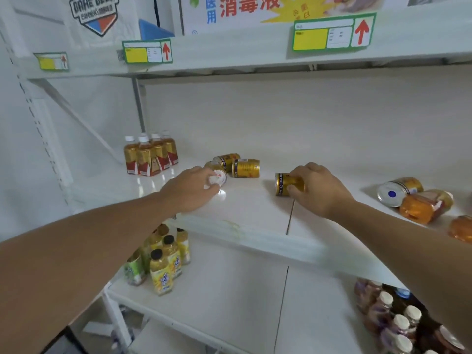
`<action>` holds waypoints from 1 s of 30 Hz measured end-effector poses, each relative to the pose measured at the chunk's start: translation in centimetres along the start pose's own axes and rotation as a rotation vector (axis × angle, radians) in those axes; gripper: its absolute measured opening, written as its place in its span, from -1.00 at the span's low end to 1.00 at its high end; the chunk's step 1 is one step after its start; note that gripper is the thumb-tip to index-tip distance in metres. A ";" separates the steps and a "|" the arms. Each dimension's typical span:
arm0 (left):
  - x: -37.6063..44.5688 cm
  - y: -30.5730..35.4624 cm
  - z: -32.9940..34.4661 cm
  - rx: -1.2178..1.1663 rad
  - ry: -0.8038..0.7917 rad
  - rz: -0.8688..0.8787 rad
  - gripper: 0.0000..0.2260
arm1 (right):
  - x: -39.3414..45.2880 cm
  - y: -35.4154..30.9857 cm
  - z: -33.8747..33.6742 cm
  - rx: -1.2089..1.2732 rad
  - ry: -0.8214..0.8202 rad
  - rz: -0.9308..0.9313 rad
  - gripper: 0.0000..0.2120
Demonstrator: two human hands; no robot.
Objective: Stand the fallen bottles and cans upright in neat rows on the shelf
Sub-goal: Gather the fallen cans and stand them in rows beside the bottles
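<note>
Cans lie tipped mid-shelf [255, 208]: right hand [319, 190] clamps its fingers [293, 188] around 1 gold can [286, 183] on its side, left hand [191, 187] wraps a can [217, 178] showing its white end. 2 more gold cans [240, 166] lie behind; 4 bottles [150, 155] stand upright back-left.

Head view, downward (near shelf [255, 205])
</note>
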State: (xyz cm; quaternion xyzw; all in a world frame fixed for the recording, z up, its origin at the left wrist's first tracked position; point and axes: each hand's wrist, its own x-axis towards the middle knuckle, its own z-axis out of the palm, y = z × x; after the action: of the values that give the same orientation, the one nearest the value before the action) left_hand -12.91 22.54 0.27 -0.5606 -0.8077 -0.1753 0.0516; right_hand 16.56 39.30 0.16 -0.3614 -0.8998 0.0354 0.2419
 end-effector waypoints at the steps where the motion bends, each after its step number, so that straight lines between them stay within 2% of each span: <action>1: 0.8 -0.6 -0.3 -0.011 0.013 -0.009 -0.52 | 0.5 0.1 -0.1 -0.020 -0.032 0.022 -0.58; 4: 3.5 -2.2 -1.1 -0.030 0.001 -0.008 -0.52 | 2.0 0.6 -0.6 -0.078 -0.136 0.096 -0.37; 6: 5.1 -3.1 -1.5 -0.007 -0.044 0.052 -0.51 | 2.7 1.0 -0.8 -0.101 -0.164 0.125 -0.29; 8: 6.4 -4.1 -1.6 0.081 -0.083 0.130 -0.42 | 3.3 1.6 -0.8 -0.114 -0.186 0.142 -0.26; 11: 7.8 -5.2 -1.2 0.251 -0.109 0.257 -0.18 | 4.1 2.1 -0.8 -0.120 -0.220 0.161 -0.22; 15: 10.0 -5.3 -0.4 0.542 -0.101 0.437 -0.10 | 5.1 2.1 -0.3 -0.100 -0.295 0.119 -0.18; 17: 11.0 -5.2 -0.6 0.619 -0.097 0.474 -0.10 | 5.7 2.1 0.2 -0.060 -0.345 0.109 -0.22; 21: 11.9 -4.8 -0.7 0.583 -0.157 0.448 -0.14 | 6.9 2.3 0.8 0.012 -0.331 0.112 -0.37; 25: 12.6 -4.2 0.0 0.601 -0.127 0.500 -0.21 | 7.6 3.4 1.2 0.055 -0.333 0.125 -0.39; 28: 12.5 -3.9 0.4 0.535 -0.046 0.522 -0.37 | 7.8 4.9 1.5 0.326 -0.354 0.144 -0.43; 30: 12.4 -3.9 0.4 0.507 -0.034 0.528 -0.38 | 7.5 5.6 1.5 0.479 -0.374 0.162 -0.43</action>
State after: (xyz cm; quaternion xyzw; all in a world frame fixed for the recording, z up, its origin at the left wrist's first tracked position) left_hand -21.05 32.46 2.47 -0.7219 -0.6537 0.0591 0.2191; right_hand 14.72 48.62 0.61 -0.3517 -0.8631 0.3315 0.1468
